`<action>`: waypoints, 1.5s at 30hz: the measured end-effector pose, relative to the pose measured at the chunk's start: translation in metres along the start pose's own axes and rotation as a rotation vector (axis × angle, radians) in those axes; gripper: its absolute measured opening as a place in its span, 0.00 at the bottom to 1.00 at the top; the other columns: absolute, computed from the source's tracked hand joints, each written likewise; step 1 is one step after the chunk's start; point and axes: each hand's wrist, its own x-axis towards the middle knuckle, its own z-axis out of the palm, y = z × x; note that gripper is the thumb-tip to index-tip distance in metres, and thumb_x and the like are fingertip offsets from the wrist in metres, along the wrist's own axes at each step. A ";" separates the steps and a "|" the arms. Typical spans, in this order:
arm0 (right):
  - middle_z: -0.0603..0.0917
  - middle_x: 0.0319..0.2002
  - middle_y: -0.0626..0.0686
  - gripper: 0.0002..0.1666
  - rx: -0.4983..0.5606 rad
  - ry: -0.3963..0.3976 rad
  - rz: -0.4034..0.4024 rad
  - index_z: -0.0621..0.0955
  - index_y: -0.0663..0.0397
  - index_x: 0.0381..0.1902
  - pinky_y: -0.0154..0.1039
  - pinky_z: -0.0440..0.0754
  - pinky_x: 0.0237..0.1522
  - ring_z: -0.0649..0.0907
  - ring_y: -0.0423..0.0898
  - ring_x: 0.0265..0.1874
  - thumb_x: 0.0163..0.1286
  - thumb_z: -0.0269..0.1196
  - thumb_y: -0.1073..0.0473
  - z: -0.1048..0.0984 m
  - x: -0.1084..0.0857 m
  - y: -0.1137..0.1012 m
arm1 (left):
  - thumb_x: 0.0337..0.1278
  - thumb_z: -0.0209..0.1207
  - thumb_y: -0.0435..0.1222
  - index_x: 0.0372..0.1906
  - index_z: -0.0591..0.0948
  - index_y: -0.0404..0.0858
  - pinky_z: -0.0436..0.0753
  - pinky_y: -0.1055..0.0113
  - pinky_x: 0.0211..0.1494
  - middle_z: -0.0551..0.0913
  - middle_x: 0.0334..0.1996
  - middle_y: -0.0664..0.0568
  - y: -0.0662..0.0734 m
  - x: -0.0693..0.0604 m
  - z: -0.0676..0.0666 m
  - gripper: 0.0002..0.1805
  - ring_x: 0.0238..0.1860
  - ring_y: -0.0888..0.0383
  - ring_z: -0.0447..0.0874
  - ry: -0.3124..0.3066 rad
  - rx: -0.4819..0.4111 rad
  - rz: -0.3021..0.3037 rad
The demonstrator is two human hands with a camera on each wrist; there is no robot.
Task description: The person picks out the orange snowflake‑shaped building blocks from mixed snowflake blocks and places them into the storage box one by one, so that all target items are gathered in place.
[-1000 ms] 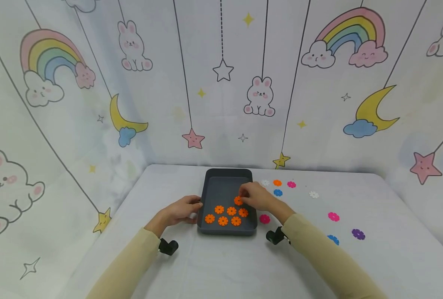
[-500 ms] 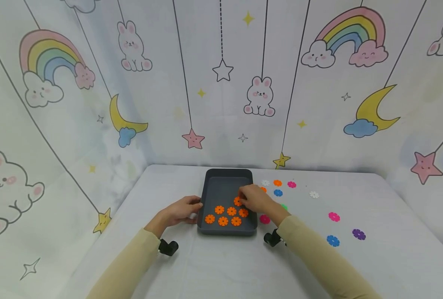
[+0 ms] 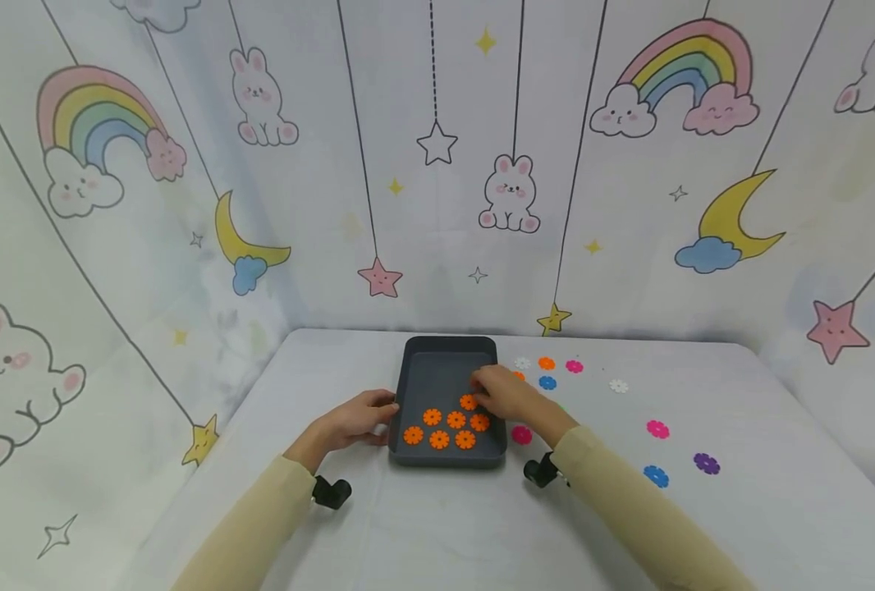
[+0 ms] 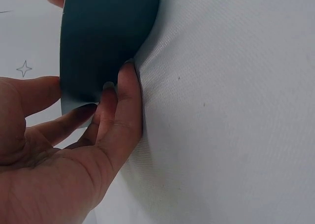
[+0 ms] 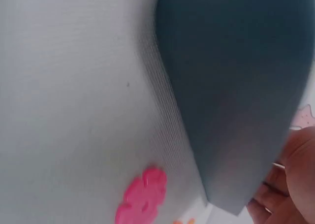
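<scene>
Tray's far half: the grey tray (image 3: 443, 371) is offering bare floor, with the right hand (image 3: 510, 392) crowding its right edge.
Tray's near half: orange pieces (image 3: 455, 420) are lying close together, leaving only narrow gaps.
Left wall: the left hand (image 3: 356, 419) is touching it, blocking entry from that side.
Right wall: the right hand is crossing above it, while a pink piece (image 3: 522, 435) is lying just outside.
Front: white cloth (image 3: 423, 533) is stretching bare between both sleeves.
Far right: a blue piece (image 3: 657, 476) and a purple piece (image 3: 707, 464) are sitting near each other.
Behind: a printed backdrop (image 3: 437, 213) is closing off passage.
</scene>
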 end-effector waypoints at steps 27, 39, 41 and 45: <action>0.84 0.41 0.55 0.17 0.306 0.084 0.193 0.83 0.67 0.52 0.48 0.83 0.48 0.80 0.51 0.41 0.71 0.67 0.60 -0.025 -0.051 0.077 | 0.79 0.51 0.36 0.74 0.65 0.30 0.86 0.55 0.50 0.77 0.63 0.40 0.001 -0.003 0.000 0.27 0.56 0.48 0.80 0.006 -0.003 -0.005; 0.83 0.38 0.52 0.16 0.320 0.046 0.260 0.84 0.61 0.46 0.45 0.83 0.44 0.79 0.50 0.40 0.66 0.72 0.56 -0.009 -0.046 0.086 | 0.79 0.52 0.37 0.74 0.65 0.30 0.86 0.55 0.50 0.78 0.62 0.40 -0.001 0.000 0.000 0.27 0.55 0.48 0.80 0.006 0.004 -0.002; 0.83 0.38 0.52 0.17 0.317 0.042 0.271 0.84 0.60 0.46 0.44 0.83 0.43 0.79 0.50 0.39 0.65 0.73 0.56 -0.008 -0.045 0.086 | 0.79 0.51 0.37 0.74 0.65 0.30 0.86 0.55 0.50 0.78 0.62 0.40 -0.001 0.000 0.000 0.27 0.55 0.48 0.80 0.004 0.003 0.001; 0.83 0.37 0.53 0.15 0.322 0.043 0.272 0.83 0.61 0.44 0.43 0.82 0.42 0.79 0.50 0.39 0.65 0.73 0.57 -0.009 -0.044 0.084 | 0.79 0.51 0.36 0.74 0.65 0.30 0.86 0.56 0.49 0.78 0.62 0.41 0.001 0.000 0.000 0.27 0.54 0.48 0.80 0.002 0.001 -0.001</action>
